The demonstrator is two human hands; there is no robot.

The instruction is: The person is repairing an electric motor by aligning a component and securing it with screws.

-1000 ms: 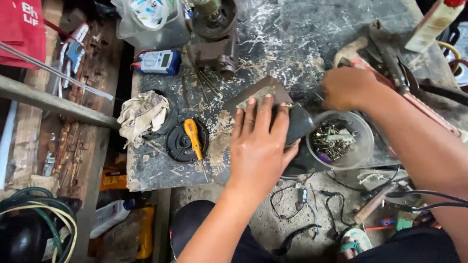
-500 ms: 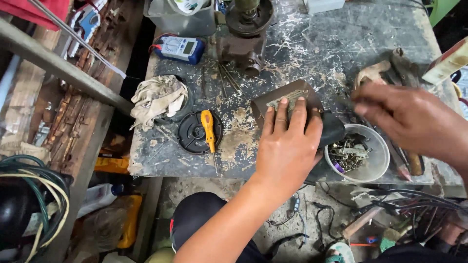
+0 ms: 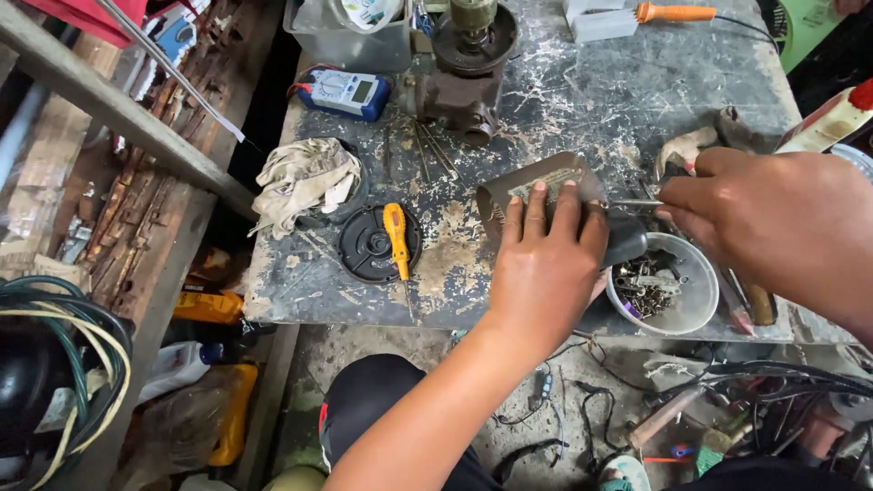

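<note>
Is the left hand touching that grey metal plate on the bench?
Touching. The head view shows the left hand lying flat on the grey metal plate, its fingers spread across it.

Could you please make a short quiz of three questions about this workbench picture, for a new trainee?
1. True or false: the left hand lies flat on the dark metal plate.
2. Multiple choice: where does the yellow-handled screwdriver lie? A) in the white bowl B) across the black round disc C) on the blue multimeter
3. Fill in: the right hand holds a thin metal ____ that points toward the plate.

Key
1. True.
2. B.
3. Rod; its fingers pinch it at one end. What kind of tool it is cannot be told.
</note>
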